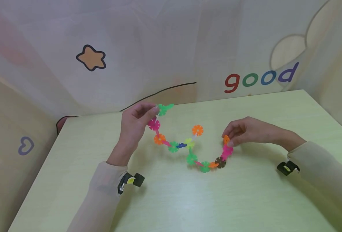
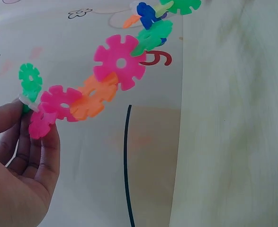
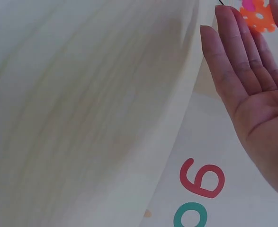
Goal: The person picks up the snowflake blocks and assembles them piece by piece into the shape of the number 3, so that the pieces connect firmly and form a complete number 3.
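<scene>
A chain of interlocking plastic snowflake discs [image 1: 174,147] hangs between both hands above the table, sagging in the middle. My left hand [image 1: 132,125] pinches its left end between thumb and fingers, by a white disc beside green and pink ones. At the other end my right hand [image 1: 244,131] holds an orange disc [image 1: 226,140] above a pink one. An orange disc [image 1: 198,130] branches upward from the yellow-green disc [image 1: 189,143] mid-chain. In the left wrist view, a large pink disc [image 2: 108,66] and an orange one lead away from the fingers. The right wrist view crops much of the held end.
The pale wood-look table [image 1: 165,206] lies below the chain. A printed cloth backdrop [image 1: 159,48] with a star and the word "good" stands behind its far edge. Small black devices are strapped at the left wrist [image 1: 138,179] and right wrist [image 1: 284,168].
</scene>
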Available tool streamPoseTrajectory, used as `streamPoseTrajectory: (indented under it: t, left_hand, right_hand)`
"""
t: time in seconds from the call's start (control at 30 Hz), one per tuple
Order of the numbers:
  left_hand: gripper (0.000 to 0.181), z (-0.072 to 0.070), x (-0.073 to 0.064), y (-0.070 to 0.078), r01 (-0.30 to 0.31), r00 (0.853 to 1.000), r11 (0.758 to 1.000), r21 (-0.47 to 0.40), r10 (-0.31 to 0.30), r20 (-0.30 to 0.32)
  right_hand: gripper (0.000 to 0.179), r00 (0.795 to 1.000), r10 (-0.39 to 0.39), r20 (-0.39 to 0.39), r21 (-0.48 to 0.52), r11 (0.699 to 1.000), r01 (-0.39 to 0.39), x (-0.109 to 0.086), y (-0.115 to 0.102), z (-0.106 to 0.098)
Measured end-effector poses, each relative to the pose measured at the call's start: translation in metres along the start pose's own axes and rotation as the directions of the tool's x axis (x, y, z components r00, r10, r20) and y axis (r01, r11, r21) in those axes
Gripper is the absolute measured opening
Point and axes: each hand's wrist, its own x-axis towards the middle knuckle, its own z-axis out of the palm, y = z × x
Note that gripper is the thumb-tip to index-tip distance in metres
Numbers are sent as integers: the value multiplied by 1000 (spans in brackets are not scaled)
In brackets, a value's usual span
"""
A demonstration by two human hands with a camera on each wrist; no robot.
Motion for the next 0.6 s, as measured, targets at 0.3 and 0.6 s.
streamPoseTrajectory:
  t: [0.3, 0.6]
  left_hand:
    - [22, -5, 5, -1, -38, 996, 998, 48, 34, 81]
    - [20, 0, 15, -12, -112, 984, 986, 127, 92, 150]
  right_hand:
    - [33, 981, -80, -177, -28, 997, 76, -13, -9, -5]
    - [39, 918, -163, -362, -144, 983, 118, -27, -18, -7]
